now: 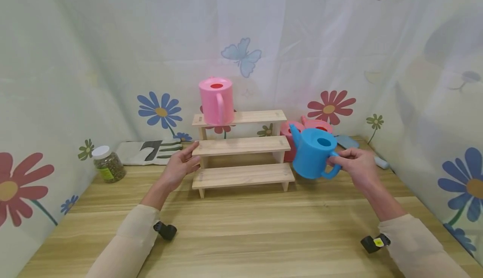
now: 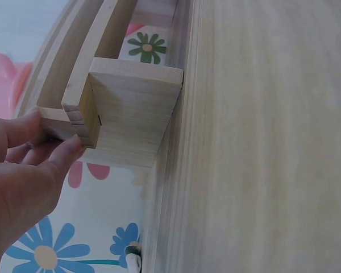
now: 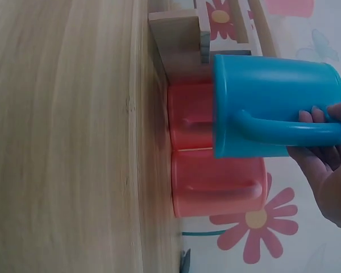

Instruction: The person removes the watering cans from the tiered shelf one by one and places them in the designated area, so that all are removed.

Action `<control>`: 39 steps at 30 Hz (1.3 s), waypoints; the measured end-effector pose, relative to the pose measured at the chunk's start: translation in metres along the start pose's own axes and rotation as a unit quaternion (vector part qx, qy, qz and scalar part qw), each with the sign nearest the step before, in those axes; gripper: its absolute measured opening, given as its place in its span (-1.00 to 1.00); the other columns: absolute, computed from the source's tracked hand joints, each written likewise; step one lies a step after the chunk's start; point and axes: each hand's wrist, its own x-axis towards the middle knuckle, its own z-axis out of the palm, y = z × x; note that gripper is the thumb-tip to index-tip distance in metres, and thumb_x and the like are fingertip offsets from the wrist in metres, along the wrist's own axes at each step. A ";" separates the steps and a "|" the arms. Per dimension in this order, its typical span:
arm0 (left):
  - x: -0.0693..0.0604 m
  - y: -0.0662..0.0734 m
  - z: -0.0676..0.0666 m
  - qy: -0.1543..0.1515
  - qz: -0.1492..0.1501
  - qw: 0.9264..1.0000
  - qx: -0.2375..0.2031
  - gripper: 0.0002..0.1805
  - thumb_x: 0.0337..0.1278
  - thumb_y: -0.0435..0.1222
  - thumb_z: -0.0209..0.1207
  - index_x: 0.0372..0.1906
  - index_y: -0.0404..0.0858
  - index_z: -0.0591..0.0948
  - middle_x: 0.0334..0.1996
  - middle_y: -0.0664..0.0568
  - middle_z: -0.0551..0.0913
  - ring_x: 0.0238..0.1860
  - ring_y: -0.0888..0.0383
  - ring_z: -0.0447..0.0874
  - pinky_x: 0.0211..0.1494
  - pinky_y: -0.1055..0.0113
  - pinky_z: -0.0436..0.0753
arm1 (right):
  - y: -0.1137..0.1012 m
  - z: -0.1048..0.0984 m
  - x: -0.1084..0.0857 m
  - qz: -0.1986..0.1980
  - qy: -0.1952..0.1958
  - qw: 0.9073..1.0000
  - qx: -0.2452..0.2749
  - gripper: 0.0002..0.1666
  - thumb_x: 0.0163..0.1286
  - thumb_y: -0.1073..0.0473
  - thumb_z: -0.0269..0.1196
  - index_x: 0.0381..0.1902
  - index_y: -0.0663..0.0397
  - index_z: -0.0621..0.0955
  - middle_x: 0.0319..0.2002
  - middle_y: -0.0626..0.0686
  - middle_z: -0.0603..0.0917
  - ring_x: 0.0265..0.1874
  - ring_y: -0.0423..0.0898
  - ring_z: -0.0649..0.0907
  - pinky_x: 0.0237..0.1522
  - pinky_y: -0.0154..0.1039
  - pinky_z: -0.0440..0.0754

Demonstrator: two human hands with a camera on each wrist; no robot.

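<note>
My right hand grips the handle of a blue watering can, held up off the table at the right of a three-step wooden shelf. The can's spout points up and left, toward the shelf. At the shelf's left side, my left hand holds the end of the middle step; the left wrist view shows thumb and fingers at that wooden end. On the top step stands a pink watering can, handle facing me. Two more pinkish-red watering cans stand behind the blue one, partly hidden.
A jar with a white lid stands at the table's left side. Grey-and-white gloves lie at the back left. Behind my right hand lies a grey-blue flat object, partly covered. A flowered curtain encloses the table.
</note>
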 end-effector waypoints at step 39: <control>0.000 0.000 -0.001 -0.003 0.002 1.000 -0.006 -0.33 0.51 -0.40 0.02 0.59 -0.25 0.09 0.57 -0.17 0.01 0.48 -0.17 0.13 0.35 -0.03 0.42 | 0.021 0.003 0.015 0.061 -0.132 0.989 -0.017 -0.58 0.34 0.11 0.41 -0.11 0.40 0.60 -0.15 0.19 0.77 -0.09 0.09 0.75 0.13 0.07 0.64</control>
